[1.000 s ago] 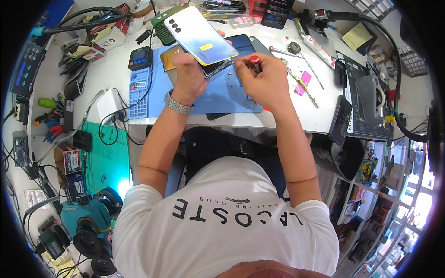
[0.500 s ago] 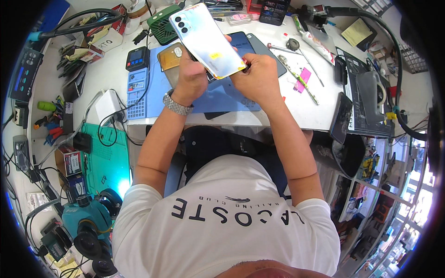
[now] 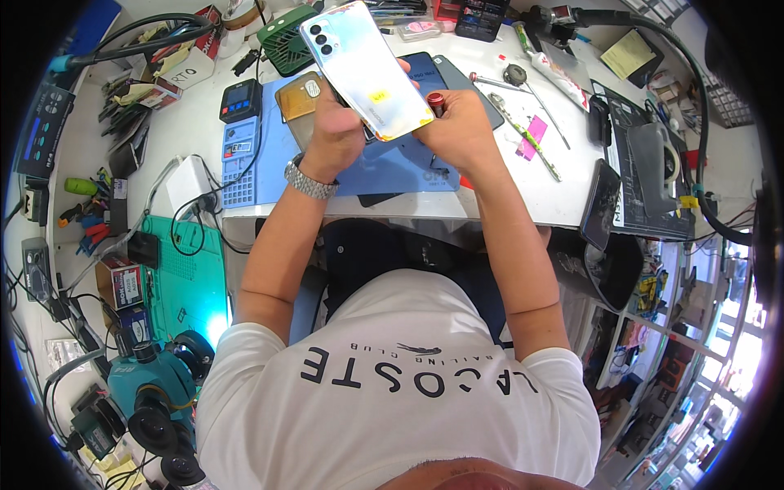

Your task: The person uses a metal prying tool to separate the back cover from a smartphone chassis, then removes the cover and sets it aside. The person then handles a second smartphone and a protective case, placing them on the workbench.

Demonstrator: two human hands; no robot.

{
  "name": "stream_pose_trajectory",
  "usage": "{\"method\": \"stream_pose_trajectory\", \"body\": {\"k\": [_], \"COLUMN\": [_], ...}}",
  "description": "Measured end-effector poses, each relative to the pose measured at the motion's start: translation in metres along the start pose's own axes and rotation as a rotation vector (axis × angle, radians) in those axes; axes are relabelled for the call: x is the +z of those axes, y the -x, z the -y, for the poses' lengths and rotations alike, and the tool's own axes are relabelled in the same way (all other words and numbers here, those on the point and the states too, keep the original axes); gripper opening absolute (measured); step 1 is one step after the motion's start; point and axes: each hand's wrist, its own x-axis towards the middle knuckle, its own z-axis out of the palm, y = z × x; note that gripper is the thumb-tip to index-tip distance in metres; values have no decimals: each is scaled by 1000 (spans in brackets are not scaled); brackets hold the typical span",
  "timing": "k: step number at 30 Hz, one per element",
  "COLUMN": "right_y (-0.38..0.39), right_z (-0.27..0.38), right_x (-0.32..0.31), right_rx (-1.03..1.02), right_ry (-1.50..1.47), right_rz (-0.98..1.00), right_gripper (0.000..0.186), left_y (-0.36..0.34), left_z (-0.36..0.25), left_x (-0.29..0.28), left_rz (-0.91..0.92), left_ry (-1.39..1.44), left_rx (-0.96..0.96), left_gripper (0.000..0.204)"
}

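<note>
Hands [image 3: 336, 135] [image 3: 464, 135] flank the silvery phone back [image 3: 367, 69], which slants between them.

White table [image 3: 514, 196]: blue mat [image 3: 392, 170], perhaps tweezers [image 3: 525, 135]

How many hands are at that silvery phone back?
2: the left hand along the left edge of the phone back, the right hand at its lower right corner.

The phone [image 3: 367, 69] is up over the mat [image 3: 371, 173], its shiny silver-blue back facing up, a yellow sticker toward the near end. The far end, with dark lenses, slants left, past the mat's far edge. Just beside it, over the mat, I see the tool's [image 3: 435, 101] red cap.
</note>
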Motion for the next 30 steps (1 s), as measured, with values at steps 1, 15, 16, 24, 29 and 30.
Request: {"method": "stream_pose_trajectory", "body": {"k": [1, 15, 16, 24, 29, 30], "right_y": [0, 6, 7, 4, -1, -2], "right_z": [-2, -3, -2, 0, -3, -5], "right_x": [5, -10, -11, 20, 21, 23], "right_rx": [-29, -594, -643, -1013, -1031, -1030], "right_ry": [2, -125, -102, -562, -349, -349], "right_rz": [-38, -582, -617, -652, -685, -683], "right_gripper": [24, 21, 22, 45, 45, 45], "left_y": [0, -4, -3, -3, -3, -2], "left_z": [0, 7, 9, 9, 7, 8], "left_x": [1, -8, -10, -6, -6, -7], "left_rz": [6, -130, -113, -132, -121, -119], "left_ry": [3, 211, 206, 216, 236, 238], "left_rx": [-6, -40, -42, -21, -20, -21], "left_gripper": [124, 104, 104, 102, 99, 98]}}
